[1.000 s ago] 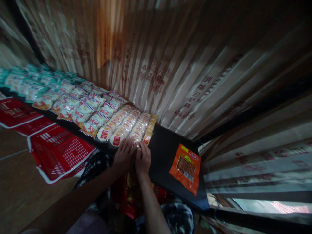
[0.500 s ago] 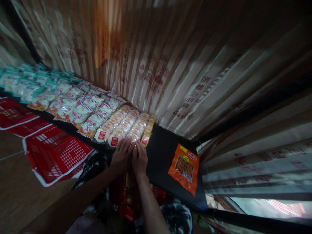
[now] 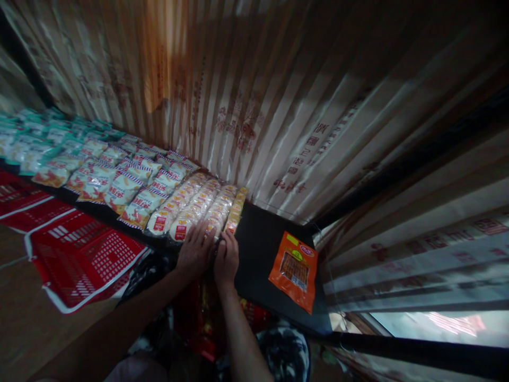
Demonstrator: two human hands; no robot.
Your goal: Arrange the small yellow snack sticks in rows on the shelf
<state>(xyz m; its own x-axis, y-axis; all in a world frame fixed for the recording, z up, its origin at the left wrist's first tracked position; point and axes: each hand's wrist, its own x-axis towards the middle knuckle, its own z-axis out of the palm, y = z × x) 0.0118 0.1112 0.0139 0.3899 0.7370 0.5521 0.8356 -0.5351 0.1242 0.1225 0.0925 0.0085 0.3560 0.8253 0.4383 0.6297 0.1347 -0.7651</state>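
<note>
A printed curtain (image 3: 246, 74) backed the black shelf (image 3: 256, 257). A red basket (image 3: 89, 257) sat on its near side; farther right, a dim red container (image 3: 209, 350) held something shiny and gold. Clear-wrapped round packs (image 3: 217, 212) lay in rows on the shelf. An orange packet's (image 3: 284, 286) window showed brown strips. Left hand (image 3: 195, 253) and right hand (image 3: 226, 261) met the rows' near end, fingers close together; whether they gripped, I couldn't tell.

The bare right hand (image 3: 226, 259) has been shifted towards the front end of the narrow row of yellow plastic-wrapped packets (image 3: 237, 208), and it has been parted slightly from the bare left hand (image 3: 196, 248). The view has been turned a little to the right.
</note>
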